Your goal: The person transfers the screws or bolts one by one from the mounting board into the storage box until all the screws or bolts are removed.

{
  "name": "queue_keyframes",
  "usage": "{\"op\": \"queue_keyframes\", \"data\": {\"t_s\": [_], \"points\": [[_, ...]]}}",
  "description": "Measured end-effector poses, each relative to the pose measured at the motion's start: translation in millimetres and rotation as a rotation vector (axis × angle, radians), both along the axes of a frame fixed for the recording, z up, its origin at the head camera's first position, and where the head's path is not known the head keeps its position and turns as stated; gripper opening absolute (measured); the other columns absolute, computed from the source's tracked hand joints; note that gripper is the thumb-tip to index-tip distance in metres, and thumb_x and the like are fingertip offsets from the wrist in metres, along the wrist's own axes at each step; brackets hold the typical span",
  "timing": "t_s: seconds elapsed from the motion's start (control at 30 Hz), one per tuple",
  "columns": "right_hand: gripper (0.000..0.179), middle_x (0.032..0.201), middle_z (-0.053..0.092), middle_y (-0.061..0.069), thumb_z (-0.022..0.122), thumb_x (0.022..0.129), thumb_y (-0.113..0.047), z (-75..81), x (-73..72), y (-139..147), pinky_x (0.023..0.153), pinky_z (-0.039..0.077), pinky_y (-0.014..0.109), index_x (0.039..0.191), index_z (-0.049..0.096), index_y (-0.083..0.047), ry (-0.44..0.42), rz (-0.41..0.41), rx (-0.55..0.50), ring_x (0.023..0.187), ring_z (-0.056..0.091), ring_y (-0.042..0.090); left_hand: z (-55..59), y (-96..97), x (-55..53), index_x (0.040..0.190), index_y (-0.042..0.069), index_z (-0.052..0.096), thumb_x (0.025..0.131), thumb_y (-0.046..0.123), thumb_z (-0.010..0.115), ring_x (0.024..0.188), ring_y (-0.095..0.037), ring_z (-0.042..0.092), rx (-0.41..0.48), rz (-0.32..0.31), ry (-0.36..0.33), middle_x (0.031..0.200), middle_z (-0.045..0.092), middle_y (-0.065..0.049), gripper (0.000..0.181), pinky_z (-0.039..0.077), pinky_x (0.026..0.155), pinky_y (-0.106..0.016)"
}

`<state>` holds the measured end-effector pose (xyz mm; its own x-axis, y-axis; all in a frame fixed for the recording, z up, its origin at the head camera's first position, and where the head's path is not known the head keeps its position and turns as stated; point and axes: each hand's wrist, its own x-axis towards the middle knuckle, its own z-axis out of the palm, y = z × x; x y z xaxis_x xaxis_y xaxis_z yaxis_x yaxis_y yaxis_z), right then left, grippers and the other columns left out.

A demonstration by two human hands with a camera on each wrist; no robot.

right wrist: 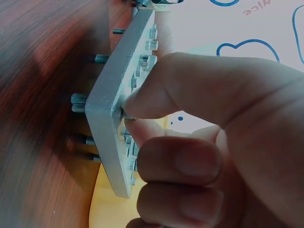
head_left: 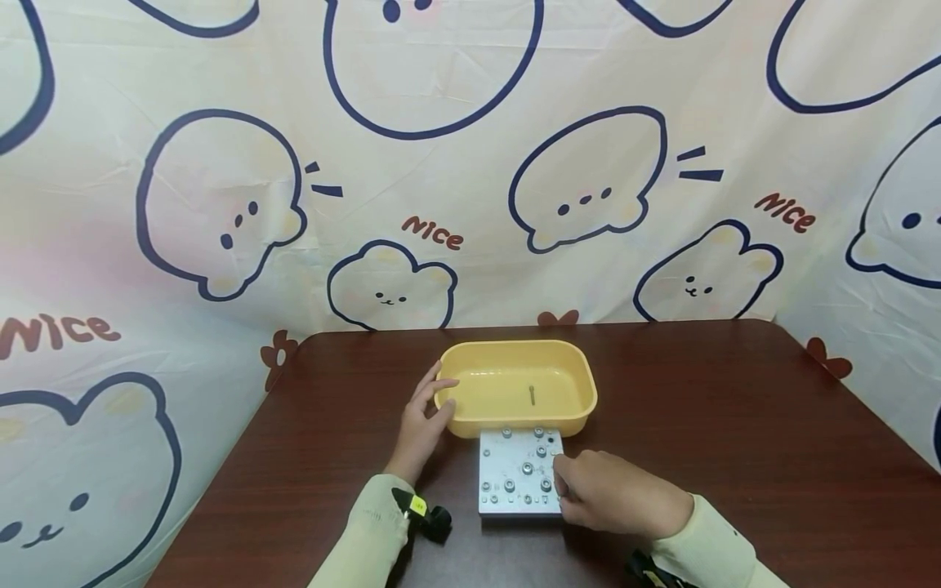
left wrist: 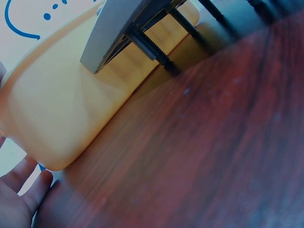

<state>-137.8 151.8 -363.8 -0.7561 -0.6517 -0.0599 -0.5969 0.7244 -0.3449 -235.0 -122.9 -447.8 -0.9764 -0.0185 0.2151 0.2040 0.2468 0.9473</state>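
Right hand (head_left: 617, 494), thumb and forefinger pinched together with the other fingers curled, holds a small metal piece (right wrist: 127, 115), mostly hidden by the fingertips, at the right edge of a silver-grey rectangular metal plate (head_left: 518, 453). Left hand (head_left: 425, 416) lies with its fingers spread, touching the left rim of a yellow plastic basin (head_left: 488, 388).

Both stand on a dark reddish-brown desk (head_left: 735, 408) with streaky wood grain, a soft sheen and rounded far corners. Pale, lightly creased cloth (head_left: 478, 180) surrounds its left, far and right edges, printed with navy bear outlines, brown flowers and the word "Nice".

The basin sits near the middle of the desk's far edge, smooth and oblong with rounded corners; one slender metal screw (head_left: 532, 395) lies inside, right of centre. Closer to the desk's near edge, the plate reaches the basin's near wall; whether they touch I cannot tell. Round bolt heads (head_left: 527, 468) of several sizes stud its flat top, and ridged, threaded shanks (left wrist: 147, 47) project underneath.
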Motion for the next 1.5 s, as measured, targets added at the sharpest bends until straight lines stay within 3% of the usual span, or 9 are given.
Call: {"op": "queue_keyframes", "data": {"t_s": [0.1,0.3,0.37,0.6,0.7,1.0,1.5], "points": [[0.013,0.056,0.045,-0.012,0.064,0.083,-0.014,-0.2,0.4,-0.2,0.04,0.033,0.02,0.077,0.053,-0.017,0.015,0.005,-0.01,0.045,0.041,0.003,4.2,0.1,2.7,0.121,0.017,0.065,0.091,0.017,0.06,0.145,-0.015,0.019,0.005,-0.007,-0.014,0.152,0.031,0.017,0.03,0.015,0.116,-0.051],[0.012,0.056,0.045,-0.012,0.064,0.084,-0.016,-1.0,-0.6,-1.5,0.04,0.031,0.02,0.077,0.054,-0.017,0.007,-0.01,0.006,0.044,0.04,0.003,29.2,4.2,20.5,0.122,0.01,0.064,0.091,0.013,0.059,0.145,-0.021,0.02,-0.01,-0.015,-0.03,0.155,0.031,0.006,0.032,0.018,0.115,-0.053],[0.012,0.055,0.045,-0.012,0.064,0.084,-0.017,-1.2,-0.9,-1.7,0.039,0.03,0.019,0.077,0.054,-0.018,-0.001,-0.015,0.013,0.043,0.04,0.003,31.9,4.6,22.4,0.122,0.009,0.064,0.091,0.012,0.058,0.145,-0.021,0.021,-0.015,-0.016,-0.029,0.155,0.031,0.005,0.032,0.018,0.115,-0.053],[0.011,0.055,0.046,-0.012,0.063,0.084,-0.017,-1.5,-1.8,-0.6,0.039,0.032,0.019,0.078,0.055,-0.018,-0.004,-0.008,-0.003,0.044,0.04,0.003,4.7,-0.5,3.6,0.121,0.017,0.065,0.091,0.017,0.061,0.145,-0.016,0.019,0.013,-0.015,-0.023,0.153,0.03,0.015,0.03,0.015,0.116,-0.051],[0.01,0.055,0.046,-0.011,0.064,0.085,-0.018,-0.6,-2.4,-0.4,0.04,0.032,0.019,0.079,0.055,-0.018,-0.018,-0.015,-0.003,0.044,0.041,0.003,-1.1,-0.8,0.2,0.12,0.018,0.065,0.091,0.016,0.061,0.144,-0.013,0.02,0.014,-0.006,-0.001,0.151,0.032,0.019,0.03,0.018,0.116,-0.048],[0.009,0.054,0.046,-0.011,0.063,0.085,-0.018,0.7,-3.6,-0.2,0.04,0.033,0.019,0.08,0.055,-0.018,-0.033,-0.018,-0.013,0.044,0.041,0.002,-3.1,-0.3,-0.1,0.119,0.021,0.066,0.091,0.019,0.061,0.142,-0.009,0.023,-0.002,0.022,0.0,0.146,0.033,0.028,0.029,0.022,0.115,-0.046],[0.009,0.055,0.046,-0.012,0.062,0.086,-0.017,5.3,-4.4,2.2,0.04,0.034,0.018,0.081,0.055,-0.018,-0.011,-0.004,-0.031,0.044,0.042,0.002,-1.3,0.6,-0.2,0.12,0.019,0.065,0.091,0.017,0.06,0.143,-0.011,0.022,0.0,0.014,0.003,0.148,0.032,0.025,0.03,0.022,0.115,-0.047]]}}
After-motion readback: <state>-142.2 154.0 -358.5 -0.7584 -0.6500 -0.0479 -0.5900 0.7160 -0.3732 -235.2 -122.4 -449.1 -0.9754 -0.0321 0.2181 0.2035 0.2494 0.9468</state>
